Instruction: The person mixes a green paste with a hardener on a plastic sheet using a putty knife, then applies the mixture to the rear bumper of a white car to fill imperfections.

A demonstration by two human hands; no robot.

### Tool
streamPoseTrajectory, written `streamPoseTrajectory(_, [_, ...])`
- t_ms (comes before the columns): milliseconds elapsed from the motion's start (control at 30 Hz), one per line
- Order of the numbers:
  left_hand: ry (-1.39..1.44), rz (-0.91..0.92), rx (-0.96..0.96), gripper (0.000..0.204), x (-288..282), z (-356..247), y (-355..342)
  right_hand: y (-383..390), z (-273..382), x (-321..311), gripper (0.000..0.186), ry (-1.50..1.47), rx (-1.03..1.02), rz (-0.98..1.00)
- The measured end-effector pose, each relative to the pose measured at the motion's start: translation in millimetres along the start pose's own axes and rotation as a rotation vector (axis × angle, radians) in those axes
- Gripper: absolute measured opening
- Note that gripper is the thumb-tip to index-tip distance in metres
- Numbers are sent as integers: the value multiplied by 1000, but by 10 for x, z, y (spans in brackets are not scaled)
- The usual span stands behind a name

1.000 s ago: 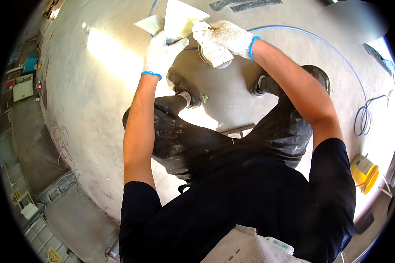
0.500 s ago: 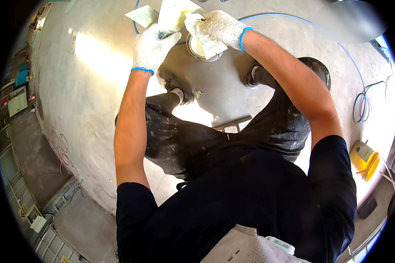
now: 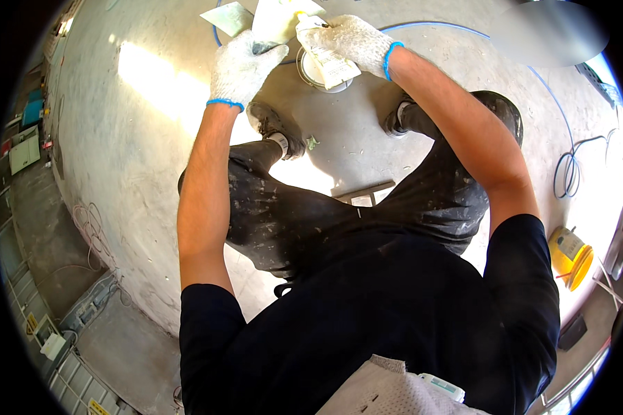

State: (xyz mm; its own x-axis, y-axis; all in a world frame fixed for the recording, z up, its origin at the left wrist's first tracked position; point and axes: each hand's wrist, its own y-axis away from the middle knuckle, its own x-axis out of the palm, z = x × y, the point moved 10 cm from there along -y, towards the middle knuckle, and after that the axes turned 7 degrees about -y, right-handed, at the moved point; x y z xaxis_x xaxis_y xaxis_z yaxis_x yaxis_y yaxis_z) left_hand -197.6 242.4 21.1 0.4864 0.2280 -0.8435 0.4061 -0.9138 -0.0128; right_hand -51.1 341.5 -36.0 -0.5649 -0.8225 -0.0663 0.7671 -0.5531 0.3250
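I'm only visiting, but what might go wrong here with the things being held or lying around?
1. The right grip holds a pale tube whose tip is close to the larger pale plate; contents might get onto the glove.
2. That plate, held by the left grip, could slip if the hold is loose.
3. The blue hose lies loose across the floor, so it may trip someone.

The place looked like a workshop: scuffed bare floor [image 3: 124, 173], blue hose [image 3: 429, 23], yellow bucket [image 3: 569, 254], white-spattered trousers [image 3: 273, 204].
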Motion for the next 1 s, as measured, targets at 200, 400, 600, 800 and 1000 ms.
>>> streamPoseTrajectory(200, [-44, 3, 8, 46, -14, -35, 20, 158, 157, 8, 53, -1, 52, -14])
streamPoseTrajectory(400, [-103, 4, 40, 44, 15, -99, 6, -42, -78, -83, 50, 75, 51, -55])
streamPoseTrajectory(600, [-160, 1, 41, 45, 18, -70, 25, -36, 31, -82, 40, 188, -21, -65])
streamPoseTrajectory(800, [-115, -30, 84, 45, -10, -119, 38, -147, -25, -96, 39, 198, -89, -57])
streamPoseTrajectory(1000, [-158, -12, 24, 44, 2, -85, 17, -59, 27, -91, 40, 150, -72, -46])
